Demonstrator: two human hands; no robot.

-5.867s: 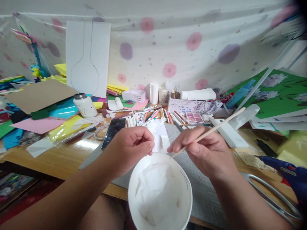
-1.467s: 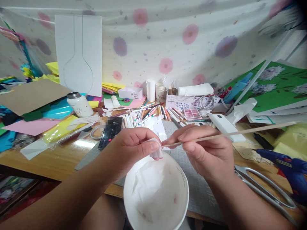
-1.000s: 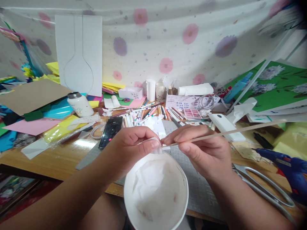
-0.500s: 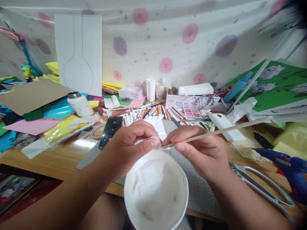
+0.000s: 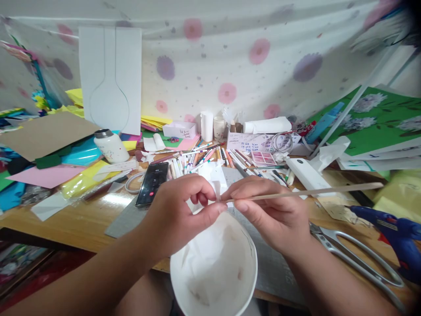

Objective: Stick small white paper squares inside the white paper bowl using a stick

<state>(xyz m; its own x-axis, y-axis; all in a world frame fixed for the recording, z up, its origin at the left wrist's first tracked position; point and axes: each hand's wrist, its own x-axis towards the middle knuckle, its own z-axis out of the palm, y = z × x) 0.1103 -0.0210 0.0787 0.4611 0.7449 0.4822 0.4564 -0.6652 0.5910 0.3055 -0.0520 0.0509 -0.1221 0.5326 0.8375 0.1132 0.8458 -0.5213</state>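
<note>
Just above a white paper bucket (image 5: 213, 267), my two hands meet at the tip of a thin wooden stick (image 5: 329, 191). My right hand (image 5: 276, 206) pinches the stick between thumb and fingers, its long end pointing right. My left hand (image 5: 190, 204) is closed, thumb and forefinger on a small whitish strip (image 5: 217, 189) at the stick's left tip; whether it is paper or tape I cannot tell. Crumpled white paper seems to lie inside the bucket.
Many markers (image 5: 204, 158) lie behind the hands. A phone (image 5: 151, 184) and a white bottle (image 5: 111, 145) are to the left. Scissors (image 5: 358, 254), a blue glue gun (image 5: 394, 228) and a white power bank (image 5: 307, 173) lie right. A grey cutting mat (image 5: 276, 267) is under the bucket's right side.
The stick's right end has dropped, so it lies closer to level. My left fingers have curled round the strip, which now stands up at the tip.
</note>
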